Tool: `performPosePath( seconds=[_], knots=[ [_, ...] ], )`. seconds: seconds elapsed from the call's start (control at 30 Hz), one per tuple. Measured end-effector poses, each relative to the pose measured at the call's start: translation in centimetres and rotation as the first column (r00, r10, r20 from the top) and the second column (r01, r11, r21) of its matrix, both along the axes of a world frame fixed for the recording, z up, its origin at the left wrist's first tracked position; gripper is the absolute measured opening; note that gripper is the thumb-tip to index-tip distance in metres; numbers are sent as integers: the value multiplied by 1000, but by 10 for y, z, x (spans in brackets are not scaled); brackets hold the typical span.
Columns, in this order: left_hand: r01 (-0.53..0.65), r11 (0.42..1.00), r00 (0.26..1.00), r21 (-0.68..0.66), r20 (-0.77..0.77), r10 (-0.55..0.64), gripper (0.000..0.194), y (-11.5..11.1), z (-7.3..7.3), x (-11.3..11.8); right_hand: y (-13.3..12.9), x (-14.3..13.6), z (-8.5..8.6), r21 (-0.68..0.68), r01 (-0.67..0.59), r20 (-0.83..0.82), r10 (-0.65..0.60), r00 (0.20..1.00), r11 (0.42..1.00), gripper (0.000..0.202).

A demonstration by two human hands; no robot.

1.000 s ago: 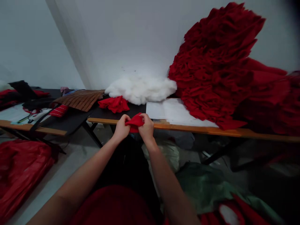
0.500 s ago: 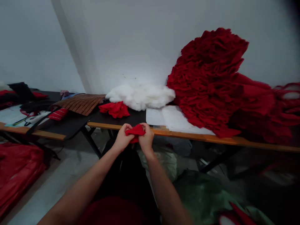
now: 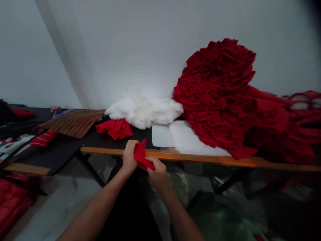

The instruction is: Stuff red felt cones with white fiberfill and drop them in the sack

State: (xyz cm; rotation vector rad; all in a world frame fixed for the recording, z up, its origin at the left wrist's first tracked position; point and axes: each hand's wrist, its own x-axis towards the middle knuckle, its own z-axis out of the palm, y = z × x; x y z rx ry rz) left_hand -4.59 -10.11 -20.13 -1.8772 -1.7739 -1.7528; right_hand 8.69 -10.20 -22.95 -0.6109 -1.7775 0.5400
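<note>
A small piece of red cloth is stretched between my two hands, just in front of the table's edge. My left hand is closed on its left side, and my right hand pinches its lower right corner. Behind them on the dark table lies a crumpled red cloth. Fluffy white stuffing rests beyond it against the wall. White sheets lie to the right, partly under a tall heap of red fabric pieces.
A brown woven mat lies on the table to the left, near a red item with white stitching. Red plastic is at the lower left. A green bag sits below the table at the right.
My right hand has moved lower, below my left, and the red cloth between them is now turned more upright, with a pointed corner up. The camera view has shifted slightly.
</note>
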Motion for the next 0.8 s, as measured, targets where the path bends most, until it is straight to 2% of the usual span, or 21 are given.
performPosePath(
  seconds=[0.1,0.13,0.2,0.3,0.37,0.43,0.47,0.57,0.67,0.73,0.8],
  knots=[
    [-29,999,999,-41,13,30,16,21,-9,-10,23,18,11,-96,-136,124,148,981,986,17],
    [-60,996,998,-61,31,62,17,30,-11,-15,36,20,16,-126,-132,128,148,981,983,19],
    [-96,985,995,-141,14,99,21,49,-10,-27,70,15,28,-165,-47,100,64,993,985,26],
    [-66,952,994,-300,-100,38,32,74,-3,-44,125,-21,45,-127,67,136,-50,989,990,33],
    [-48,921,990,-386,-138,-6,39,84,1,-51,157,-57,49,-93,46,230,-23,973,995,40],
    [-38,896,989,-442,-146,-30,42,88,3,-57,182,-89,47,-142,16,327,31,944,990,45],
    [-32,889,989,-457,-143,-38,42,90,4,-59,192,-101,43,-177,1,355,62,933,984,40],
    [5,891,991,-454,-118,-66,52,102,6,-66,213,-115,34,-247,-32,368,124,921,968,27],
    [134,896,981,-424,-70,-179,68,128,10,-71,222,-106,33,-289,-49,316,143,938,956,24],
    [269,882,951,-388,-41,-308,68,149,11,-73,223,-97,37,-333,-38,254,128,959,942,22],
    [336,866,930,-370,-18,-368,60,166,13,-73,222,-89,41,-384,-10,178,85,980,923,21]
  ],
)
